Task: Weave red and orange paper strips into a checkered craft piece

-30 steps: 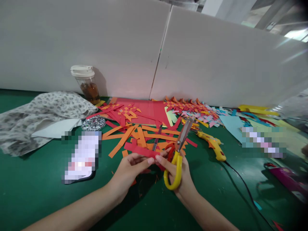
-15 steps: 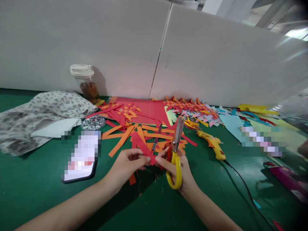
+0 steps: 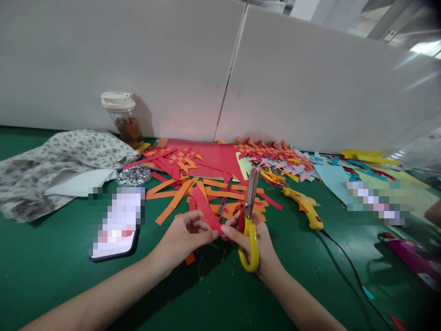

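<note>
Between thumb and fingers, my left hand pinches the lower end of a red paper strip. My right hand pinches the same end from the other side, its thumb tip close to the left thumb. Scissors with yellow and red handles hang in the right hand, blades pointing up and away. Just beyond the hands lie loose orange paper strips and a narrow dark metallic tool. Woven red-and-orange paper fish rest on red paper sheets.
A yellow glue gun with a black cord lies at the right. Farther right is a purple object. A phone, a patterned cloth and a lidded drink cup are at the left. A grey partition closes off the back.
The red strip's upper end has shifted slightly right and the strip looks a bit bent. The right thumb now lies over its lower end. The scissors have tipped slightly left.
</note>
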A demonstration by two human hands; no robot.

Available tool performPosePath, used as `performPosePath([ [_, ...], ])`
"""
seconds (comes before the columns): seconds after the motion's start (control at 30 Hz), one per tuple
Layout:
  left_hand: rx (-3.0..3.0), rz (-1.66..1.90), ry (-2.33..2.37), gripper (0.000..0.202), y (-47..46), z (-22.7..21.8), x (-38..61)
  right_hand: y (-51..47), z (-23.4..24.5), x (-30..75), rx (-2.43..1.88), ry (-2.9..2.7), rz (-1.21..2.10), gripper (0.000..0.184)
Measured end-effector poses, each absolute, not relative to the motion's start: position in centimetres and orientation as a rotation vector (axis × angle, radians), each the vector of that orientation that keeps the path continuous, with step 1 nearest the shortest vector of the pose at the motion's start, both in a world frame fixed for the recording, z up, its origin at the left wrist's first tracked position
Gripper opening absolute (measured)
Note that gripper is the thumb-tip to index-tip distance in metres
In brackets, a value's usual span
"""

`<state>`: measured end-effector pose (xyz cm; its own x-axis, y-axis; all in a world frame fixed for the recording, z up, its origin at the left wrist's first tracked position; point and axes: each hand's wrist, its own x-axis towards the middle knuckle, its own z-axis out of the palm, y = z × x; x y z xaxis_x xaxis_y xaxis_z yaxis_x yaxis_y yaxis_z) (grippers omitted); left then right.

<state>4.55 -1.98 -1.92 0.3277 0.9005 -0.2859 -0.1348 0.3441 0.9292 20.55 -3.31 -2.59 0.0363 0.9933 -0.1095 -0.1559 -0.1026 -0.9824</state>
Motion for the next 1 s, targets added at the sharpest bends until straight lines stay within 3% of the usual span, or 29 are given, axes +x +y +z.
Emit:
performPosePath([
  [0.23, 1.076, 1.037, 0.89, 0.023, -1.0, -1.7, 3.7, -2.5, -1.4, 23.1, -1.479, -1.645, 0.962, 0.038],
  [0.43, 1.052, 1.158, 0.961, 0.023, -0.5, -1.8, 3.4, -2.5, -1.4, 23.9, -1.684, -2.042, 0.579, 0.049],
  [1.0, 1.128, 1.212, 0.962, 0.022, -0.5, -2.7, 3.1, -2.6, -1.4, 23.6, -1.718, -2.114, 0.447, 0.043],
])
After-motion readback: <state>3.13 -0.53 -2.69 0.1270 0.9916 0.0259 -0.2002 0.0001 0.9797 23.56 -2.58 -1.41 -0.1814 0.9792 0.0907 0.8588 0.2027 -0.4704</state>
